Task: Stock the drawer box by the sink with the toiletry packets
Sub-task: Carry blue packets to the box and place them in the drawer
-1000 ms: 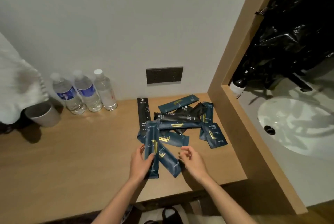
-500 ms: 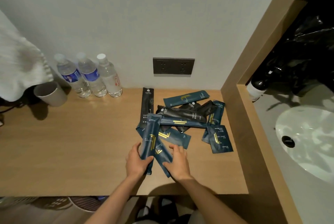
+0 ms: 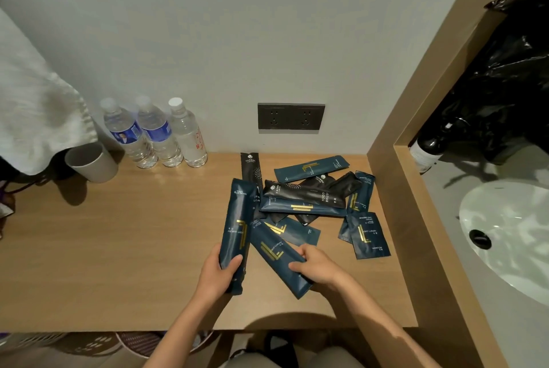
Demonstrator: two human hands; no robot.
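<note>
Head view, looking down: the left hand (image 3: 218,275) grips the near end of a long blue packet (image 3: 237,228), thumb across its front and fingers behind, so that the packet points away toward the wall with its far end over the heap. Just to the right, the right hand (image 3: 319,266) holds the near end of a second blue packet (image 3: 274,251), fingers curled over its edge and thumb on its face. This one lies slantwise on the table (image 3: 118,248), its far end tucked under the others.

Beyond the hands lies the pile of packets (image 3: 303,208), loosely overlapping on the right part of the table. It includes more blue ones with gold marks, a few black toothbrush packets (image 3: 300,194) crossing the middle, and a shorter shower cap packet (image 3: 368,235) at the right edge of the pile.

Farther back on the left, three water bottles (image 3: 157,133) stand side by side against the wall, with a grey cup (image 3: 93,162) tilted beside them under a hanging white cloth (image 3: 35,106). A dark double socket (image 3: 291,116) sits on the wall above the pile. Past a wooden divider on the right is the white sink (image 3: 511,234), with a dark bottle (image 3: 427,147) and a black plastic bag (image 3: 505,85) behind it.
</note>
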